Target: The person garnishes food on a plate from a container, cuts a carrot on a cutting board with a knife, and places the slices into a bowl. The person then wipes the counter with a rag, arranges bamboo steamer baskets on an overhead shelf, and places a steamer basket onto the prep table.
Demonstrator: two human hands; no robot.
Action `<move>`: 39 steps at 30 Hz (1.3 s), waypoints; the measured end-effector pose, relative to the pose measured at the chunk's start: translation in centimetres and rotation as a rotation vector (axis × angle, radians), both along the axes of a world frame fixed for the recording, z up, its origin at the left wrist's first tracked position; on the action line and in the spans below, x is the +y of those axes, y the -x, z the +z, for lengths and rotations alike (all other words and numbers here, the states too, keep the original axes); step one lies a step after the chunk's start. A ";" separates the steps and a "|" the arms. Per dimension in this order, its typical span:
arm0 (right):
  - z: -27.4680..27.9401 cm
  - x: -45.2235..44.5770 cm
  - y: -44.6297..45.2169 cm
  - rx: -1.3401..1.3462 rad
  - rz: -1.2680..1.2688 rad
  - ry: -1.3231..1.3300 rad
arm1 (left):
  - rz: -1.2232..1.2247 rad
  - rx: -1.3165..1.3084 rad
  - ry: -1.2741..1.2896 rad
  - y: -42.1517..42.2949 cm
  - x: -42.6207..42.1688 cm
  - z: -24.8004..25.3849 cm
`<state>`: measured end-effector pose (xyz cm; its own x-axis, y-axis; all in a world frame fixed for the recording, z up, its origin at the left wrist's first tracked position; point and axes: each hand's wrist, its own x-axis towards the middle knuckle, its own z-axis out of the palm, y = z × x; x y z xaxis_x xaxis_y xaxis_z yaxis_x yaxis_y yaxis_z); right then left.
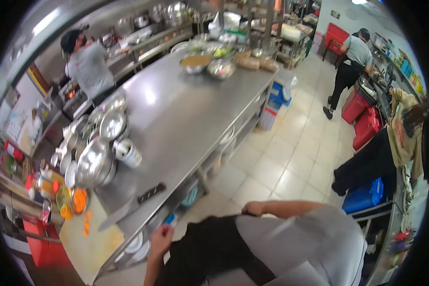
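My left hand (162, 237) is closed, fingers curled, beside the black apron (200, 250) at my front; what it holds, if anything, is hidden. My right hand (254, 208) is a loose fist near my waist, and its inner side cannot be seen. Neither hand touches the table. Nearest my left hand is a large kitchen knife (151, 192) with a black handle, lying on the steel table (176, 119). Its blade reaches over the cutting board (83, 243), where orange carrot-like pieces (86, 223) lie. A metal bowl (79, 200) holds more orange pieces.
Several steel bowls (95, 162) and a white labelled container (128, 153) crowd the table's left side. Food bowls (195, 63) stand at its far end. A person (88, 66) works by the stove; two others (355, 57) (400, 128) stand at the right counter. Red bins (355, 105) flank the tiled floor.
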<state>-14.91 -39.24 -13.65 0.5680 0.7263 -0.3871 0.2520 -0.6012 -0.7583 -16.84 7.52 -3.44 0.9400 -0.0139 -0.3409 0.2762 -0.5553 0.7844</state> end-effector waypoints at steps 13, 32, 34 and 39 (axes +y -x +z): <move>22.0 -20.9 -15.8 -0.278 -0.734 -0.116 | -0.279 0.320 -0.279 -10.3 -17.8 -8.6; 53.2 -28.4 -43.3 -1.220 -0.827 -0.128 | -0.388 0.231 -0.122 -32.1 -29.5 1.9; 55.6 -29.7 -47.8 -1.380 -0.823 -0.110 | -0.352 0.234 -0.122 -32.9 -30.7 2.9; 62.1 -35.5 -62.2 -2.033 -0.774 -0.107 | -0.191 0.275 -0.145 -33.1 -35.5 5.2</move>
